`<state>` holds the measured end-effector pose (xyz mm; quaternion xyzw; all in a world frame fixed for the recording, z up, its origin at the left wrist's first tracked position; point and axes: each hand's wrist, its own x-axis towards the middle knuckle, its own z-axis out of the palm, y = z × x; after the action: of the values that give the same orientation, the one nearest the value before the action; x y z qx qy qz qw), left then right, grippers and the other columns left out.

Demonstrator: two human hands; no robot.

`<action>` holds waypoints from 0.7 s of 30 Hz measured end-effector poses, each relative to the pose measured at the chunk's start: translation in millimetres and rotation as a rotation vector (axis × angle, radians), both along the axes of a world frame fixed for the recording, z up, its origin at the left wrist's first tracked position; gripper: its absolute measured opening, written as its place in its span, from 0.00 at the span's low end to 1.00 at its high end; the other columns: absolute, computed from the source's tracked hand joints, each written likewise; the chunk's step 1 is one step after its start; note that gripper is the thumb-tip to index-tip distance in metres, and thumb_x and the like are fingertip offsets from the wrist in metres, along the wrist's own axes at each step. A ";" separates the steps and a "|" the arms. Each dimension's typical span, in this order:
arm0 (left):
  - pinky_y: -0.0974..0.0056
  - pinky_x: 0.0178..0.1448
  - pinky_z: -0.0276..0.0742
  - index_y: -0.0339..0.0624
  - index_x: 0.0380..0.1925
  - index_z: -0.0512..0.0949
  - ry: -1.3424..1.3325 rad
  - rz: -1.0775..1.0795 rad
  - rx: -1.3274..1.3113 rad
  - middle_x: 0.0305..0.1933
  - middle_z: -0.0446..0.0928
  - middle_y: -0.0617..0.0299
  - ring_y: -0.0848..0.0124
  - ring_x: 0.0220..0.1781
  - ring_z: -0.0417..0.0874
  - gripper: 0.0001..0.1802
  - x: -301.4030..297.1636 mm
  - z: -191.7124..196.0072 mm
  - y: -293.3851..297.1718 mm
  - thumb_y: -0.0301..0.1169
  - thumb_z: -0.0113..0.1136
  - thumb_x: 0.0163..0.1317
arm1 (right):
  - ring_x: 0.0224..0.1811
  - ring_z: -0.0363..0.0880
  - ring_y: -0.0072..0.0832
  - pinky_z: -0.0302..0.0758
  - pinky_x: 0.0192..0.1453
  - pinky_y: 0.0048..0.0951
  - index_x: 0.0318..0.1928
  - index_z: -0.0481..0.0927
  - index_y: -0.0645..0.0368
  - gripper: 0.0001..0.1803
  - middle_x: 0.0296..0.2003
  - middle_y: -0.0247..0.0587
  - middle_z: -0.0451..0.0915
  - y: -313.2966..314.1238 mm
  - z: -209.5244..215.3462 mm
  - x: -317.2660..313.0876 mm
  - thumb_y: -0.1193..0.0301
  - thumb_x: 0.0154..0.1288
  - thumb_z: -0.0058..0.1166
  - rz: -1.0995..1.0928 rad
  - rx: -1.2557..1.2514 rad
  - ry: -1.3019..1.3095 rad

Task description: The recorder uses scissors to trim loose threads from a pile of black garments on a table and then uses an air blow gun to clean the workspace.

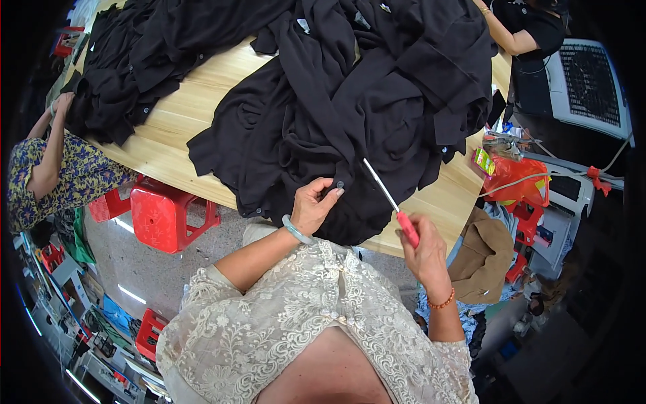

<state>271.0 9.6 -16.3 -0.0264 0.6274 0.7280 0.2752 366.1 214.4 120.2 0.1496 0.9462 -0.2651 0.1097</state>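
Note:
My left hand (312,205) is closed in a pinch on the near edge of a black garment (397,114), thumb and fingertips beside a dark button (340,184). In my right hand (426,252) is a red-handled screwdriver (408,229) with a slim metal shaft, held at a slant. Its tip points away and to the left, over the cloth just right of the button; whether it touches the fabric I cannot tell. The garment lies in loose folds over the table's near edge.
More black garments (161,50) cover the far side of the wooden table (185,111). Co-workers' arms (57,128) show at left and far right. Red stools (158,219) stand at left. A red plastic bag (518,180) and brown cloth (481,259) sit at right.

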 end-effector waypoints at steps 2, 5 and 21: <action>0.76 0.28 0.60 0.35 0.32 0.80 0.053 -0.003 -0.028 0.25 0.72 0.77 0.87 0.25 0.63 0.05 -1.2 -3.2 2.4 0.26 0.63 0.62 | 0.35 0.79 0.48 0.74 0.39 0.42 0.44 0.72 0.60 0.14 0.32 0.52 0.79 2.0 2.1 12.8 0.71 0.60 0.61 0.062 -0.032 -0.092; 0.74 0.27 0.59 0.31 0.25 0.76 -0.089 0.035 -0.029 0.24 0.69 0.74 0.86 0.25 0.63 0.08 -2.4 -11.5 3.7 0.23 0.63 0.60 | 0.35 0.79 0.50 0.74 0.39 0.43 0.41 0.73 0.60 0.12 0.32 0.53 0.79 0.8 5.9 28.6 0.70 0.61 0.60 0.112 -0.089 -0.294; 0.78 0.35 0.68 0.36 0.36 0.81 -0.218 0.101 0.000 0.31 0.78 0.67 0.84 0.30 0.73 0.05 5.3 -23.8 -13.2 0.23 0.64 0.60 | 0.36 0.79 0.51 0.75 0.41 0.44 0.44 0.73 0.60 0.13 0.32 0.53 0.79 0.3 -13.2 23.7 0.71 0.61 0.59 0.085 -0.118 -0.234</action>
<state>276.3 -3.6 -40.1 -0.1368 0.5918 0.7336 0.3048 389.8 214.7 107.0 0.1324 0.9152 -0.2961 0.2390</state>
